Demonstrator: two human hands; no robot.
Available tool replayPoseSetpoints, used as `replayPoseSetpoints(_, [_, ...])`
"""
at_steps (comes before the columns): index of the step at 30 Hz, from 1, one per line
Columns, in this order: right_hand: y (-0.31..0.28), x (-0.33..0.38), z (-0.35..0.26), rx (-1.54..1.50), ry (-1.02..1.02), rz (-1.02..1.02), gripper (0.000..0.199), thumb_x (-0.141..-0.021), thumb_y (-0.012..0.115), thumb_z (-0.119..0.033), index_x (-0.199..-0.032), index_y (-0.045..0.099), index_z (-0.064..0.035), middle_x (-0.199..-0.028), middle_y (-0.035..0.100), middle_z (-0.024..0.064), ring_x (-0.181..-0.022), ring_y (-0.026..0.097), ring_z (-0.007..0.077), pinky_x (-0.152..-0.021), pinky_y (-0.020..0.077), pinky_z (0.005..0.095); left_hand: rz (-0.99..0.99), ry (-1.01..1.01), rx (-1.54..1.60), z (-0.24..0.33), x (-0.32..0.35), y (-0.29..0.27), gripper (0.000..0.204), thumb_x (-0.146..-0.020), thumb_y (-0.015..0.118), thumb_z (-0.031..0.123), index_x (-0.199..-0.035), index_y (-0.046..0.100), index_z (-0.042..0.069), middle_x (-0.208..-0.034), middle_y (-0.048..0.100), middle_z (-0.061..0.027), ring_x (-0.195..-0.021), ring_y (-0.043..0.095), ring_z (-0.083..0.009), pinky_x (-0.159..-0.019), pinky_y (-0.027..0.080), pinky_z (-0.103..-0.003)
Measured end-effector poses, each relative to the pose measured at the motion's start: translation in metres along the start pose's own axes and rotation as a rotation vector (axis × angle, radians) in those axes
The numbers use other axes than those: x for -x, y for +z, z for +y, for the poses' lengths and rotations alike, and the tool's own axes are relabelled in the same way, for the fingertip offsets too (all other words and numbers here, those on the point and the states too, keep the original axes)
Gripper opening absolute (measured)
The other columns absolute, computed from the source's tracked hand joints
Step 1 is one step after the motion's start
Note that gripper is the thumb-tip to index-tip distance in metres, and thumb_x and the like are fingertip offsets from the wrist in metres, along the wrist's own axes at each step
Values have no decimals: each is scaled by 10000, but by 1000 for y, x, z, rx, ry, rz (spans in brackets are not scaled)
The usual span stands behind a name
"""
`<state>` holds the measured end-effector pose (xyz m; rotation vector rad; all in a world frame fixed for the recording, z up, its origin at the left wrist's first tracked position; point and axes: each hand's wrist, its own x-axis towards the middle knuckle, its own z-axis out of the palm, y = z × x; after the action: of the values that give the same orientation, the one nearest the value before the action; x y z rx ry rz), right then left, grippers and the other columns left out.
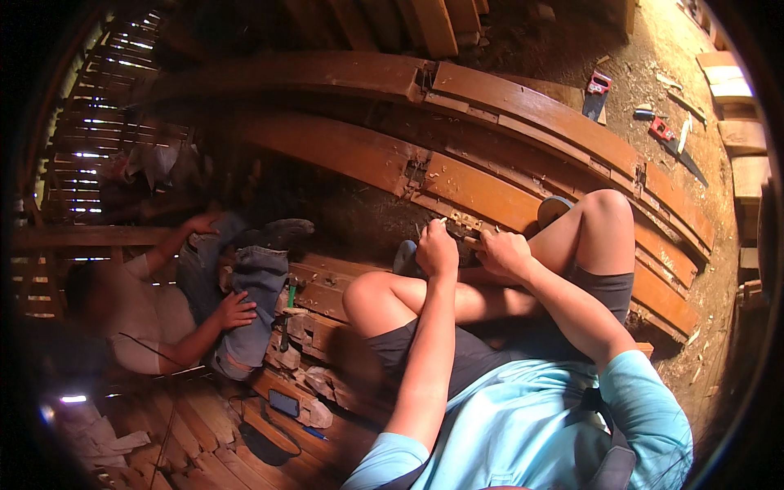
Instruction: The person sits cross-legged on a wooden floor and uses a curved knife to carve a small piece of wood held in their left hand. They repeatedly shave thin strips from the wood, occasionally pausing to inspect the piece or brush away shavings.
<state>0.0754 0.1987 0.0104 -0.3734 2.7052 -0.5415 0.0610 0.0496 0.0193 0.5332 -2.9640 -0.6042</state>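
My left hand (438, 247) is closed in front of my crossed legs, with a small pale tip showing at its fingers. What it grips is too small to make out. Just to its right, my right hand (505, 255) is also closed, fingers pinched around something mostly hidden. Between the two hands lies a small yellowish, brass-like piece with holes (465, 220), resembling a hinge. It sits against the near edge of a long varnished wooden beam (482, 192). Whether either hand touches this piece cannot be made out.
Another long beam (535, 114) runs behind. Two red-handled handsaws (599, 84) (661, 128) lie on the shaving-strewn ground at the far right. At left sits a person in jeans (260, 286), hands on the legs. Nearer are a phone (284, 402) and stacked boards (184, 425).
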Motion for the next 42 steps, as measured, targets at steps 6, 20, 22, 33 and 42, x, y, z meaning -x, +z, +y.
replayPoseSetpoints(6, [-18,-3,-5,87,-88,-226,325,-862,553,-317,-882,642,-5,-784,676,193,-743,679,337,-637,531,447,138,-54,166,-7,-10,4,191,-881,577,195,-999,664,73,-909,678,-149,-835,645,-345,-706,511,-429])
replayPoseSetpoints(20, [-108,-1,59,-132,81,3,204,-833,594,-249,-886,614,-52,-818,645,220,-822,624,402,-711,489,476,-39,-309,471,-27,-31,34,235,-858,611,277,-927,690,66,-799,683,-150,-741,661,-329,-655,498,-417])
replayPoseSetpoints(22, [-106,-1,62,-65,149,46,262,-848,560,-277,-855,607,-19,-797,636,249,-807,627,420,-689,498,493,-36,-292,466,-29,-32,39,223,-857,611,270,-925,689,72,-808,681,-151,-756,654,-349,-659,495,-430])
replayPoseSetpoints(33, [-90,-13,46,47,269,15,401,-880,546,-418,-860,625,-25,-790,663,216,-774,659,385,-677,524,477,-82,-164,282,-13,-26,26,267,-880,537,263,-878,671,33,-770,669,-162,-758,649,-347,-686,478,-430])
replayPoseSetpoints(42, [-87,-10,53,27,228,44,389,-879,552,-420,-873,628,-38,-786,659,211,-776,650,390,-673,511,477,-101,-69,205,-2,-21,10,281,-890,481,266,-934,658,52,-870,666,-203,-843,627,-405,-742,483,-488])
